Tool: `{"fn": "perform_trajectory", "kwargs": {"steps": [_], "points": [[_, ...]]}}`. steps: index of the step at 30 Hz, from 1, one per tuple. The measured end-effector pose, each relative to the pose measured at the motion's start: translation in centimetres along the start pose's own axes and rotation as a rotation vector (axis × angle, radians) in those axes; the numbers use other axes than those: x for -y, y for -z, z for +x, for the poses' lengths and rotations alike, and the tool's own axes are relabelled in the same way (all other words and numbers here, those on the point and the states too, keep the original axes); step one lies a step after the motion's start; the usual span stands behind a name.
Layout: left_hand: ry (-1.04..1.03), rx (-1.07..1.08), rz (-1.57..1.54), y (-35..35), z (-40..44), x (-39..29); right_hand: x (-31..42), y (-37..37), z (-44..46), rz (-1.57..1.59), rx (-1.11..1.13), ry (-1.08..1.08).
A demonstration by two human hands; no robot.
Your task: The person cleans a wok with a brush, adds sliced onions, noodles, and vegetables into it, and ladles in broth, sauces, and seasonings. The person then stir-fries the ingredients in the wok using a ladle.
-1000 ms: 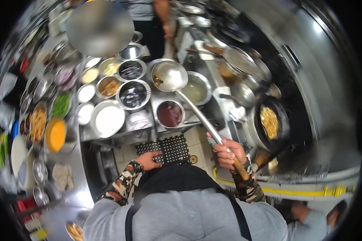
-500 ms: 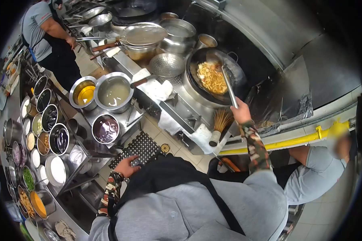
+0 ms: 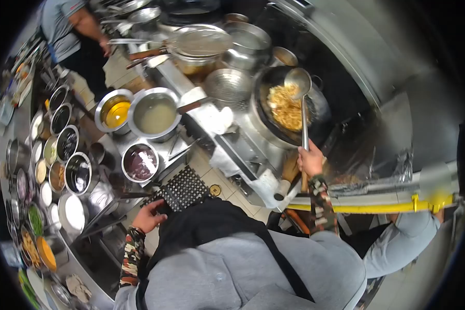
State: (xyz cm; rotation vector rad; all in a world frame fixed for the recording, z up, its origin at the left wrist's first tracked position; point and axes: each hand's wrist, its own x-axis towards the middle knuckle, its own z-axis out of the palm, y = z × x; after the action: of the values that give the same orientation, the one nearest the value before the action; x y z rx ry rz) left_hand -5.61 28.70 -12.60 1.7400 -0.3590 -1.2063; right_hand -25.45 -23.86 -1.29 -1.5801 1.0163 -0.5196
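My right hand [image 3: 311, 160] is wrapped round the handle of a steel ladle [image 3: 304, 121], whose wooden end pokes out below the fist. The round bowl of the ladle is held over the far side of a dark wok [image 3: 262, 116]. In the wok lies a heap of golden-brown food strips [image 3: 285, 109], too blurred to name. My left hand [image 3: 149, 217] hangs by the black apron with its fingers loosely apart, holding nothing. Just below the wok, near my right hand, rests a bamboo wok brush [image 3: 288, 175], partly hidden.
A perforated strainer [image 3: 227, 85] and a steel pot [image 3: 248, 44] stand beside the wok. Pots of yellow liquid [image 3: 115, 114] and cloudy liquid [image 3: 155, 114] are on the left, past a dark red sauce bowl [image 3: 140, 162]. One co-worker [image 3: 67, 31] stands far left, another [image 3: 403, 240] at right.
The ladle's bowl has come up out of the food and its handle stands more upright. My right hand has moved down slightly. The whole view has shifted a little.
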Motion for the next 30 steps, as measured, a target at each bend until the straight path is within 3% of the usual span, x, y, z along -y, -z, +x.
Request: {"fn": "perform_trajectory", "kwargs": {"steps": [2,3,5,6,9,14,17,22,30], "points": [[-0.041,-0.056,-0.073,2.0,-2.1,-2.7,3.6,-3.1,-3.1,0.299,0.345,-0.111],[-0.174,-0.058,-0.078,3.0,-2.4,-2.1,6.2,-5.6,-5.0,0.404,0.471,-0.224],[-0.164,-0.016,-0.085,5.1,-4.0,-3.6,8.8,-11.5,-7.4,0.632,0.746,-0.410],[-0.327,0.023,-0.138,6.2,-4.6,-4.6,9.8,-15.0,-8.0,0.687,0.885,-0.496],[-0.417,0.016,-0.214,10.1,-7.3,-6.2,13.3,-27.5,-10.5,0.575,1.191,-0.592],[-0.541,-0.066,-0.206,16.7,-10.7,-5.5,16.4,-48.8,-13.8,0.164,1.364,-0.227],[-0.544,-0.064,-0.256,19.2,-12.0,-3.6,17.3,-57.1,-15.7,-0.008,1.226,-0.032],[-0.546,-0.087,-0.320,21.7,-13.3,-1.9,17.8,-62.4,-16.3,-0.142,1.166,-0.023],[-0.562,-0.095,-0.277,23.9,-13.2,-1.2,17.3,-63.4,-16.7,-0.163,1.168,-0.027]]}}
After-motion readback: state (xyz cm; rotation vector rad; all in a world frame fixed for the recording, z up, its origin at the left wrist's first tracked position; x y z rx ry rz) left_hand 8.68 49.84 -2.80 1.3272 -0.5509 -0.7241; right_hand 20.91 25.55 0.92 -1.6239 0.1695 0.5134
